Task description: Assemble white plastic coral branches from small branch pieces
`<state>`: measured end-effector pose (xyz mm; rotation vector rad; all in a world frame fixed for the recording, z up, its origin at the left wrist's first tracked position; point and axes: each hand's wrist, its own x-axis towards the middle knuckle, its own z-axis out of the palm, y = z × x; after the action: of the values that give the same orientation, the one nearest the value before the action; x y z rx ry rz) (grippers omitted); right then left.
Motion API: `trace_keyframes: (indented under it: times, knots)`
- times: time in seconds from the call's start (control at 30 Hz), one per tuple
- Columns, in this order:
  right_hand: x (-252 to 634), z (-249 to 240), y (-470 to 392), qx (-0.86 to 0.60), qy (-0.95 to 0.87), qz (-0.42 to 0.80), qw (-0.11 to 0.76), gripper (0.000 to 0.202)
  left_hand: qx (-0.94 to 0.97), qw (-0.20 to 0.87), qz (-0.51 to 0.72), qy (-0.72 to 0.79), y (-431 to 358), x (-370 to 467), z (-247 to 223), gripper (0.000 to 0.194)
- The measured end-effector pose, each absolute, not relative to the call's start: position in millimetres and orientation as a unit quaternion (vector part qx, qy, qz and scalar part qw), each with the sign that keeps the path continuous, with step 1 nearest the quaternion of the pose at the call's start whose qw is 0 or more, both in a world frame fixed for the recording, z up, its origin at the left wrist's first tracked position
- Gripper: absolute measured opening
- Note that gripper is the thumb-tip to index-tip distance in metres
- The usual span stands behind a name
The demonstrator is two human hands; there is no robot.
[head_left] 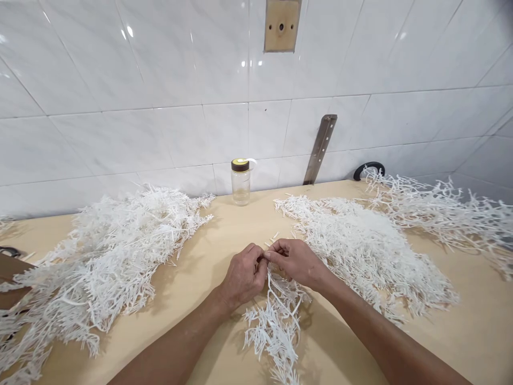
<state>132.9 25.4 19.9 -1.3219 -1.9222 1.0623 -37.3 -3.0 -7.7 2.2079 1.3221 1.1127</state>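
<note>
Near the middle of the table, my left hand [245, 274] and my right hand [294, 261] meet, fingertips pinched together at the top end of a white branching plastic sprig [276, 321]. The sprig hangs down from the fingers toward the table's near side, its feathery tips spread out. Both hands are closed on its stem end; the exact spot between the fingertips is hidden. A few small white pieces [274, 236] lie just beyond my hands.
Large heaps of white sprigs lie left [116, 251] and right [360, 246], with looser branches [441, 214] far right. A clear bottle [241, 187] stands by the tiled wall. A metal strip [320, 149] leans there, near a black ring-shaped object [368, 167].
</note>
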Motion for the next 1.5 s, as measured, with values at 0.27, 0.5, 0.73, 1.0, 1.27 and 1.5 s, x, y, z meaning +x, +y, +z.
trace_keyframes:
  times: [0.27,0.5,0.73,1.0,1.27,1.5]
  knots:
    - [135,23,24,-0.486,-0.718,0.418,0.272,0.018,0.778,0.159,0.378,0.477,-3,-38,-10,0.014]
    - [128,20,14,-0.477,-0.82,0.197,0.247,0.018,0.794,0.172,0.332,0.478,-1,-39,-9,0.015]
    - [133,7,33,-0.513,-0.816,0.055,0.26,0.023,0.779,0.211,0.323,0.494,0,-39,-6,0.015]
    - [161,13,55,-0.593,-0.683,0.201,0.376,0.026,0.557,0.391,0.539,0.497,8,-40,-5,0.025]
    - [137,20,32,-0.477,-0.71,0.391,0.34,0.034,0.469,0.518,0.543,0.466,9,-36,-2,0.035]
    - [133,12,32,-0.49,-0.685,0.385,0.378,0.023,0.486,0.538,0.541,0.426,10,-36,-2,0.039]
